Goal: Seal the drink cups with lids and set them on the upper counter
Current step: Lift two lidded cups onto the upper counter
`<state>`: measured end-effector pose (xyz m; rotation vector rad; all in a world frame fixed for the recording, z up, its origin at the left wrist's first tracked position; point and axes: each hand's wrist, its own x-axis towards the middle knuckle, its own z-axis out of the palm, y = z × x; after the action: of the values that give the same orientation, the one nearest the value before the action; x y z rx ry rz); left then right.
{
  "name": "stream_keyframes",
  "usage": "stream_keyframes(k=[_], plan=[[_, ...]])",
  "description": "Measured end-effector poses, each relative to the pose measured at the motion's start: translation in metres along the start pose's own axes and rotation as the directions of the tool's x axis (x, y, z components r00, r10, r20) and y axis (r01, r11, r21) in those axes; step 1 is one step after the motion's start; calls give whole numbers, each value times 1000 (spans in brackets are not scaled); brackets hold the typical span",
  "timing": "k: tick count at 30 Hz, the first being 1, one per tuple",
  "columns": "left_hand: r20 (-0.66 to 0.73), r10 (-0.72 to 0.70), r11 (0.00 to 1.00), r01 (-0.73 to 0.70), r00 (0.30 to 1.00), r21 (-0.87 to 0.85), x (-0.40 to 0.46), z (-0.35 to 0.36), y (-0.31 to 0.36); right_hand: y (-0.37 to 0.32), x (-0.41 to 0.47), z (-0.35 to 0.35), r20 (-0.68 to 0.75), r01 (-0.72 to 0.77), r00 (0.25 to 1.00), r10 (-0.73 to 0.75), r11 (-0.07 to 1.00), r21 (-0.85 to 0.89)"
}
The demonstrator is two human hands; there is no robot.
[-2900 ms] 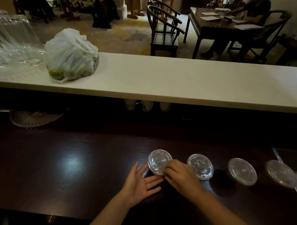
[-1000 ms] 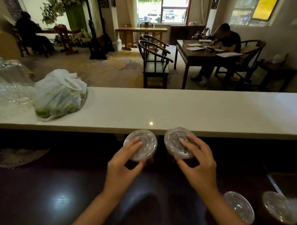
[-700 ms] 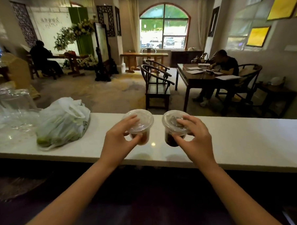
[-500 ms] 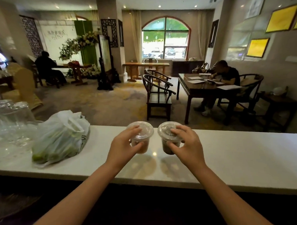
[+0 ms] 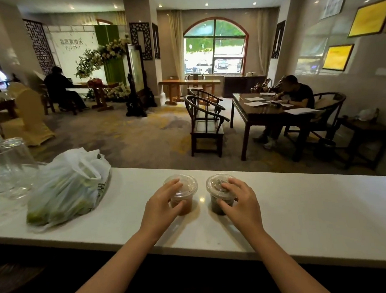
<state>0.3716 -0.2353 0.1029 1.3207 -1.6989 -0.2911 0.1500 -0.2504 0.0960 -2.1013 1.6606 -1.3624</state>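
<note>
Two small clear plastic cups with domed lids stand side by side on the white upper counter [image 5: 301, 208]. The left cup [image 5: 186, 191] holds a brownish drink; my left hand [image 5: 161, 207] wraps its near side, thumb low, fingers on the lid. The right cup [image 5: 216, 187] holds a darker drink; my right hand [image 5: 241, 204] grips it the same way, fingertips on the lid. Both cups rest on the counter surface, a small gap between them.
A white plastic bag [image 5: 67, 187] with green produce lies on the counter to the left. Upturned clear glasses [image 5: 7, 167] stand at the far left. Beyond the counter are chairs, tables and seated people. The dark lower counter is mostly out of view.
Both hands carried the lidded cups up from the dark lower counter and lowered them onto the white counter. The view tilted up toward the room.
</note>
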Motion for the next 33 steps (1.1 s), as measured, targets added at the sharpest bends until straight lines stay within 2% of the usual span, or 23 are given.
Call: stream_keyframes(k=[10,13,15,17,19,21,23,25,27,30,33], plan=[[48,119,984,-124,992,127,4,0,-6,-3,-4,-1,21,23,1000,-21,996,-92],[125,136,973,-156,983,171,2,-8,-4,-3,-4,-5,61,9,998,0,989,-145],[221,148,944,-204,964,259,-1,-16,1,-8,-5,-12,101,-7,995,26,982,-188],[306,91,891,-214,948,400,-3,-28,12,-16,-7,-22,128,-10,991,43,969,-248],[296,34,827,-193,955,528,-6,-40,24,-25,-13,-34,105,-23,993,56,956,-292],[210,60,783,-177,976,597,-15,-51,37,-37,-22,-49,88,-7,995,40,939,-343],[173,128,761,-208,977,615,-31,-56,53,-51,-37,-65,154,68,988,3,889,-453],[232,141,751,-257,962,608,-54,-51,72,-63,-56,-79,243,143,970,-9,829,-540],[301,129,750,-292,945,593,-78,-40,87,-71,-82,-89,261,169,965,-15,799,-578],[357,157,783,-337,921,523,-117,-18,95,-68,-127,-99,232,145,973,2,775,-615],[423,193,822,-381,886,424,-159,9,94,-54,-174,-110,201,51,973,113,745,-665]])
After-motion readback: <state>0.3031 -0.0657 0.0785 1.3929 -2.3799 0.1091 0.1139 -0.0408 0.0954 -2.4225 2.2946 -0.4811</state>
